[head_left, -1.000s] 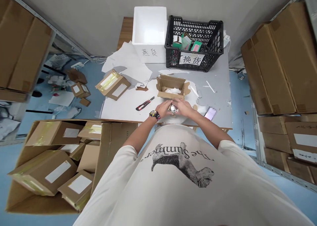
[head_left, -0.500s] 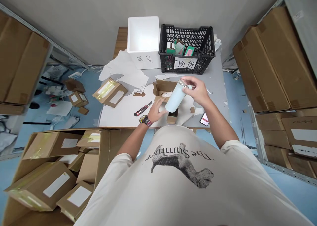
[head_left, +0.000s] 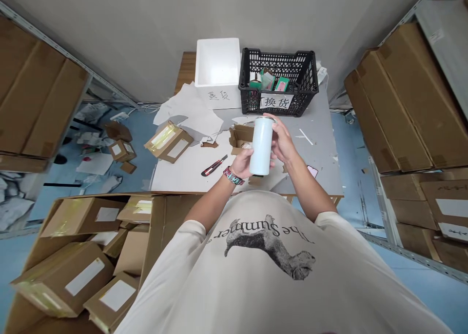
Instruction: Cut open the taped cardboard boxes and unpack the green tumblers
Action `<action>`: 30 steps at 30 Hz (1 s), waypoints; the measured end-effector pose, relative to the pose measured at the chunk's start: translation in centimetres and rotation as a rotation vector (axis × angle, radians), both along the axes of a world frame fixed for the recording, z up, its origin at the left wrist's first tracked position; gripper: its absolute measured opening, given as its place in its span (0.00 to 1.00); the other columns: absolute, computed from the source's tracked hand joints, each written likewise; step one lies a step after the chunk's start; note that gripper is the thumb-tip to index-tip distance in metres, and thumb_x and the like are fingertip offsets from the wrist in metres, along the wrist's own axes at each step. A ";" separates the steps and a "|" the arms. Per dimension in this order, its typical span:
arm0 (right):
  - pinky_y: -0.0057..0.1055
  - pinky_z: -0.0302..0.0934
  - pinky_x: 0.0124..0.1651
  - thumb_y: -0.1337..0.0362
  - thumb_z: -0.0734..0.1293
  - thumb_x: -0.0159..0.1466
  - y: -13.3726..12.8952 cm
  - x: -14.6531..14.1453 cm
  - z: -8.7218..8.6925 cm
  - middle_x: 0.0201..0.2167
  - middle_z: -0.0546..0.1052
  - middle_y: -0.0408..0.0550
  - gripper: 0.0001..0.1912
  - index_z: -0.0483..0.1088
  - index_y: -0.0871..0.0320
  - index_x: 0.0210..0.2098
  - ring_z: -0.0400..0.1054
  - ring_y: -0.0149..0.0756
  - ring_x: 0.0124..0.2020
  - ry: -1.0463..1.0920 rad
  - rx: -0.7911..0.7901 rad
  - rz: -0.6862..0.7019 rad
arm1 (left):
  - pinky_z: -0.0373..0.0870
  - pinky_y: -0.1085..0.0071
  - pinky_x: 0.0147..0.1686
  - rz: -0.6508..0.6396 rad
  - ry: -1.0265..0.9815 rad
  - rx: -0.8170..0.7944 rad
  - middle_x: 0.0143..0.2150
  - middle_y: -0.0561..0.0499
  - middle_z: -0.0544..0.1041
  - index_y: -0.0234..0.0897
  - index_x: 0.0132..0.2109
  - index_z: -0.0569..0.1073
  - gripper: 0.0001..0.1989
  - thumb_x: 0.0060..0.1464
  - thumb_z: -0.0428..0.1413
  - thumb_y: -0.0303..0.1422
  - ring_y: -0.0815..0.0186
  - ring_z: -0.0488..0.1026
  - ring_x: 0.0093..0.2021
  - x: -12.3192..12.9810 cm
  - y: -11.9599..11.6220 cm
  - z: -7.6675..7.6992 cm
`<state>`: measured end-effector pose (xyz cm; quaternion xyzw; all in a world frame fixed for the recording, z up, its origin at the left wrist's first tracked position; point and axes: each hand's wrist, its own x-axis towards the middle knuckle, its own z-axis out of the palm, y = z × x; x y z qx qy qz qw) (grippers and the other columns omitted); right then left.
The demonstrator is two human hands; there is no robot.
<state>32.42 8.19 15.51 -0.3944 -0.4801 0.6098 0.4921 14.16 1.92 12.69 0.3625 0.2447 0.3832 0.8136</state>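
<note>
A pale blue insulated tumbler (head_left: pixel 261 146) with a metal rim stands upright in front of my chest, held above the table. My left hand (head_left: pixel 241 163) wraps its lower part from the side. My right hand (head_left: pixel 281 141) grips the upper part, with fingertips reaching the rim. Behind the tumbler sits an opened small cardboard box (head_left: pixel 241 136), partly hidden by it. A red and black utility knife (head_left: pixel 214 165) lies on the white sheet (head_left: pixel 183 175) to the left of my hands. A phone (head_left: pixel 310 171) lies on the grey tabletop, mostly hidden by my right forearm.
A white foam box (head_left: pixel 217 63) and a black plastic crate (head_left: pixel 278 83) holding small boxes stand at the table's far end. Taped parcels and paper scraps lie on the table. A large carton of parcels (head_left: pixel 84 261) sits at lower left; shelved cartons flank both sides.
The tumbler has gone from tilted to upright. My left hand has moved from beside the box onto the tumbler, and both hands now hold it.
</note>
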 end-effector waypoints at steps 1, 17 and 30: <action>0.50 0.85 0.49 0.21 0.76 0.64 -0.2 -0.4 -0.5 0.55 0.87 0.50 0.48 0.75 0.42 0.71 0.83 0.54 0.54 0.006 -0.027 -0.042 | 0.77 0.39 0.70 0.056 0.057 0.019 0.62 0.34 0.87 0.39 0.71 0.78 0.51 0.55 0.70 0.71 0.35 0.83 0.68 0.3 0.2 -0.1; 0.47 0.86 0.55 0.23 0.82 0.54 -2.6 -1.3 -0.3 0.51 0.88 0.52 0.46 0.79 0.48 0.57 0.83 0.57 0.61 0.070 -0.199 -0.074 | 0.82 0.53 0.64 0.221 0.186 -0.033 0.58 0.42 0.89 0.39 0.64 0.81 0.39 0.61 0.73 0.63 0.47 0.86 0.62 0.2 -0.9 -0.1; 0.40 0.82 0.41 0.31 0.86 0.55 -3.6 -1.1 -1.4 0.51 0.86 0.49 0.44 0.76 0.46 0.61 0.81 0.52 0.52 0.109 -0.181 -0.060 | 0.87 0.49 0.61 0.174 0.130 -0.103 0.55 0.41 0.90 0.40 0.69 0.78 0.40 0.61 0.74 0.59 0.43 0.90 0.58 -1.0 -1.8 0.3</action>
